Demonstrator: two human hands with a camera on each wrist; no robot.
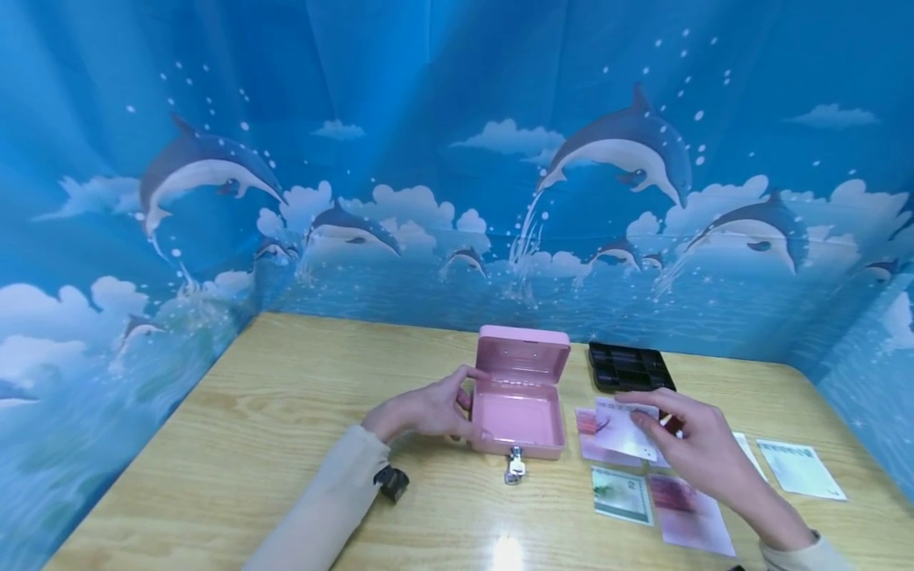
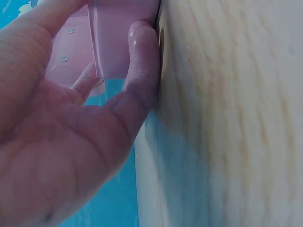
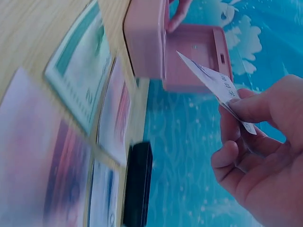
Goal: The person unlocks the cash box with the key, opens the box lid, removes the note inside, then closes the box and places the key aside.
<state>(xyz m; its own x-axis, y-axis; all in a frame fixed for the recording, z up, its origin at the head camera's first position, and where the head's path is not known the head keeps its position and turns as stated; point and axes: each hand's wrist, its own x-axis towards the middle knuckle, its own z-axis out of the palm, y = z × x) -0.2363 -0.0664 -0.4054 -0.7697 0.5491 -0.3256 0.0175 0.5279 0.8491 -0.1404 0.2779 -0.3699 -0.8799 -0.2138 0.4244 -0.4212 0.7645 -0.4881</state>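
A pink metal cash box (image 1: 518, 416) stands on the table with its lid (image 1: 524, 353) raised and its inside bare. A small key (image 1: 516, 468) hangs at its front lock. My left hand (image 1: 432, 408) holds the box by its left side, thumb at the front corner and fingers back toward the lid. To the right of the box, my right hand (image 1: 693, 440) pinches a pale banknote (image 3: 213, 82) between thumb and fingers, raised above other notes. Below it lie a pink-and-red note (image 1: 588, 444), a green note (image 1: 621, 496) and a larger reddish note (image 1: 689, 515).
Behind the notes lies a black compartment tray (image 1: 628, 367). A pale note (image 1: 801, 469) is at the far right of the wooden table (image 1: 300, 396). A small black object (image 1: 391, 482) sits by the left sleeve. A blue dolphin-print curtain (image 1: 428, 159) borders the table.
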